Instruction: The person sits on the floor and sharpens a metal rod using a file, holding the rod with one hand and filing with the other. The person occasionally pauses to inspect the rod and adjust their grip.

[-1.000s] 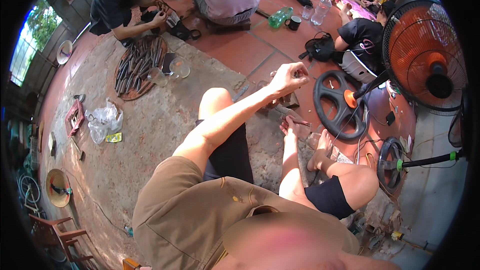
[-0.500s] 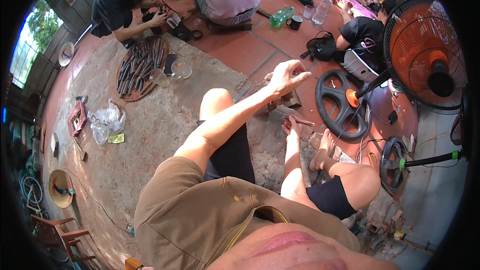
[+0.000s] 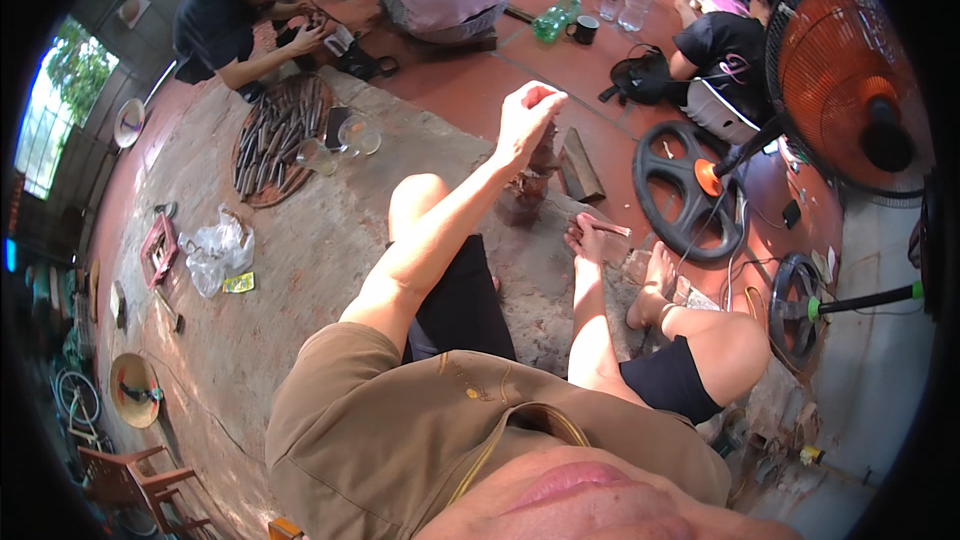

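Note:
My left hand is raised in front of me, its fingers curled closed; whatever they may hold is too small to make out. Just below it stands a dark brown, rough block-like object, partly covered by my wrist. Lower and to the right, my right hand grips a short, slim reddish-brown piece, which sticks out to the right from the fingers. Its exact kind does not show. A wooden block lies beyond, between my left hand and the black fan base.
At the left, a round tray holds many dark slender pieces, near glass cups. A plastic bag and a straw hat lie further left. A standing fan is at right. Several people sit ahead, near a green bottle.
My left hand has moved left and a little up, its fingers curling in more. The brown block and wooden block are less covered. My right hand keeps its piece nearly in place.

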